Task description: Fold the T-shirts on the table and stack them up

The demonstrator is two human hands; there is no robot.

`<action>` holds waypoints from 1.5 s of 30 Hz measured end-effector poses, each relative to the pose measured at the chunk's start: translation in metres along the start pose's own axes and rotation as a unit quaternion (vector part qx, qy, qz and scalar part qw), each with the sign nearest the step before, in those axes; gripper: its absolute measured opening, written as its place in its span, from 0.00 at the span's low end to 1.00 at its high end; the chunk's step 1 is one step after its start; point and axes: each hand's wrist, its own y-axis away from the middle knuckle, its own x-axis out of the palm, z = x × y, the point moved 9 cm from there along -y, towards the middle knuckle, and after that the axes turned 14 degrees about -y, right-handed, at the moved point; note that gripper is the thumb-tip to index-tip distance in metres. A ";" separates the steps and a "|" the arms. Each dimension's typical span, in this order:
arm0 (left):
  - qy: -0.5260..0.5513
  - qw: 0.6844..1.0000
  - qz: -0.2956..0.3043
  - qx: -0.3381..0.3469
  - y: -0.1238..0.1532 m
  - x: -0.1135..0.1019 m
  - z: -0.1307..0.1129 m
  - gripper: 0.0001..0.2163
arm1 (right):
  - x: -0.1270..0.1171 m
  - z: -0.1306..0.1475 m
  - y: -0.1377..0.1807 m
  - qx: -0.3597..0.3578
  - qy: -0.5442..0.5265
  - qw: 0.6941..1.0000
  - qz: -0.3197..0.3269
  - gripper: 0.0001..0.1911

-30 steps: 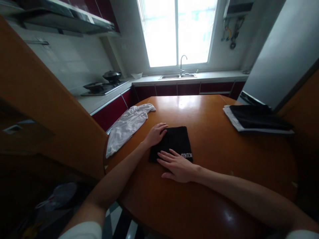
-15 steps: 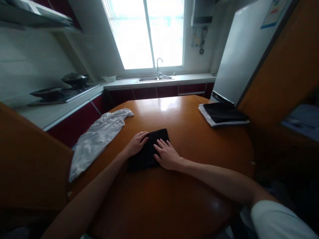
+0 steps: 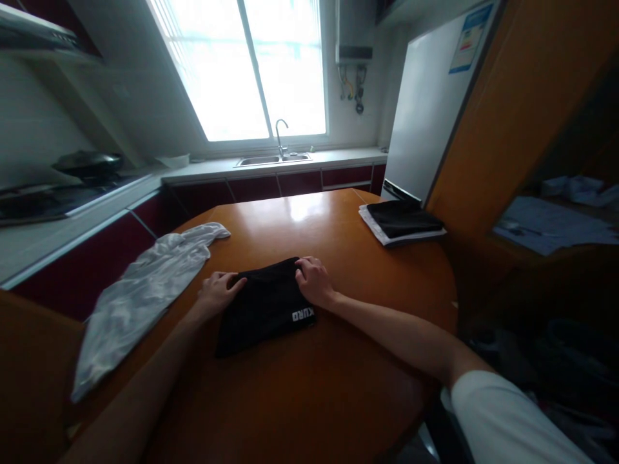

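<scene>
Near edge of the counter [image 3: 338,380]: bare wood, open room across its whole near half.

Mid-counter: folded black garment [image 3: 264,308] lies flat, white lettering at its near right corner.
- Your left hand [image 3: 217,293] rests loosely open, fingertips on the garment's left edge.
- Your right hand [image 3: 314,282] sits at the far right corner with fingers curled onto the edge. Can't tell whether it actually grips.

Left: crumpled white garment [image 3: 145,283] just beside your left hand, draping over the counter's left rim.

Far right: stack of folded clothes [image 3: 399,220] at the rim, well apart, with clear wood between.

Beyond: fridge [image 3: 420,116], sink [image 3: 273,159].
</scene>
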 end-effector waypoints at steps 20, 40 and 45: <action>0.278 0.958 -0.072 0.025 0.018 -0.045 -0.024 0.26 | 0.012 -0.008 0.002 -0.017 -0.048 0.999 -0.009 0.12; 0.356 0.919 -0.155 0.072 0.033 -0.073 -0.037 0.26 | 0.020 -0.018 0.001 0.017 -0.010 1.000 0.024 0.20; 0.379 0.902 -0.196 0.070 0.038 -0.079 -0.036 0.24 | 0.020 -0.020 -0.001 0.019 -0.031 0.999 0.015 0.26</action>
